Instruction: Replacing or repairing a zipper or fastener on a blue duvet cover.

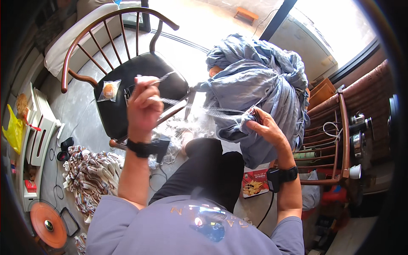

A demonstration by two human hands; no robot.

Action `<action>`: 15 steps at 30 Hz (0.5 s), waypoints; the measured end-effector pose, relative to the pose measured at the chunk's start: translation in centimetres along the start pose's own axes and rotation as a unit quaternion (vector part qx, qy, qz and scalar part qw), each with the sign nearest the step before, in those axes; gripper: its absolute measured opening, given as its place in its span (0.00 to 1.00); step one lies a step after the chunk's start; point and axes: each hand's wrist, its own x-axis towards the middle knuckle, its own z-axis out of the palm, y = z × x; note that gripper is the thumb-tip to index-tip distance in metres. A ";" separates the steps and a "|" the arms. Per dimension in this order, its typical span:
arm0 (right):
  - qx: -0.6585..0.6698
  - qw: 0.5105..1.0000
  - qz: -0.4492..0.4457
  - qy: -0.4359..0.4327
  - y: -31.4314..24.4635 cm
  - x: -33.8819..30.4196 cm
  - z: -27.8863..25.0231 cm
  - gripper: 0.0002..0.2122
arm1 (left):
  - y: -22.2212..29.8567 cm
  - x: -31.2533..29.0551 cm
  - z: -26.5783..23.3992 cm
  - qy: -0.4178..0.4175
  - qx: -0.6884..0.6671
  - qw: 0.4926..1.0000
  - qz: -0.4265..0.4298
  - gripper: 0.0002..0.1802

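Observation:
My left hand (144, 102) is raised over the chair seat, somewhat blurred, with its fingers closed on thin white strands (170, 101). The strands stretch across to a bunched edge of blue-grey cloth (255, 85). My right hand (267, 127) grips that edge between thumb and fingers, close to my right knee. Most of the cloth lies heaped in big loose folds in front of me; what supports it is hidden. Beneath the strands, a tangle of loose white thread (172, 136) lies on the floor by my foot. Behind my left fingers, a small dark item is partly hidden.
A wooden chair with a black seat (114, 117) stands front left, bearing a wrapped bun (109, 91). Patterned cloth strips (93, 174) lie left, near an orange round fan (49, 225). On the right are a wooden rack (342, 136) and a red box (256, 182). Cables hang from my wrist devices.

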 end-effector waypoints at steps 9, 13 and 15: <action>-0.331 0.939 -0.025 0.087 2.2 -0.2 -1.2 0.07 | 9.8 -14.4 0.4 0.175 0.982 0.064 -0.035 0.09; -0.254 0.961 -0.062 0.087 3.7 -0.5 -2.0 0.08 | 19.2 -24.9 -2.3 0.324 0.946 -0.022 -0.011 0.09; -0.187 0.979 -0.057 0.064 3.3 -0.4 -1.1 0.07 | 14.9 -22.1 -4.5 0.342 0.931 0.123 0.034 0.10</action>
